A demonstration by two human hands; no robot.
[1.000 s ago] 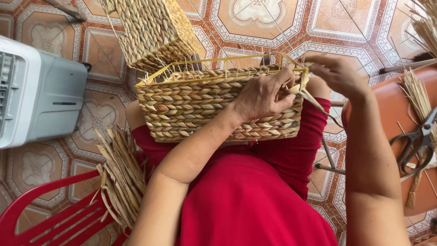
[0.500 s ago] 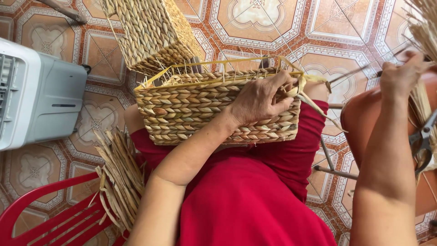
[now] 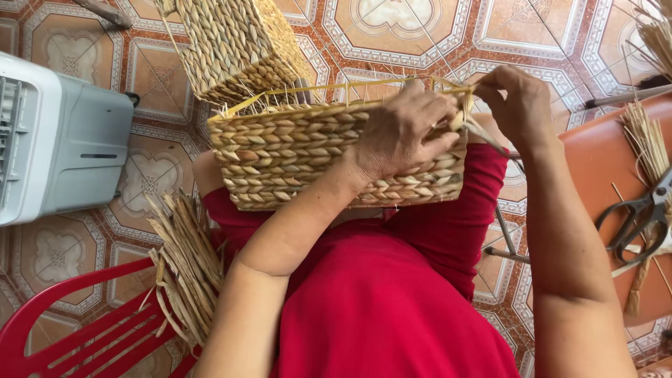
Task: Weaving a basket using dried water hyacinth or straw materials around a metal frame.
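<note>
Right hand [image 3: 518, 105] back at woven basket [image 3: 294, 154] rim.

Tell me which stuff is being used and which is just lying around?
In use: rectangular woven straw basket, left hand, right hand, thin straw strand.

Lying about: black metal scissors, loose dried straw bundle, second woven basket, grey plastic machine.
</note>
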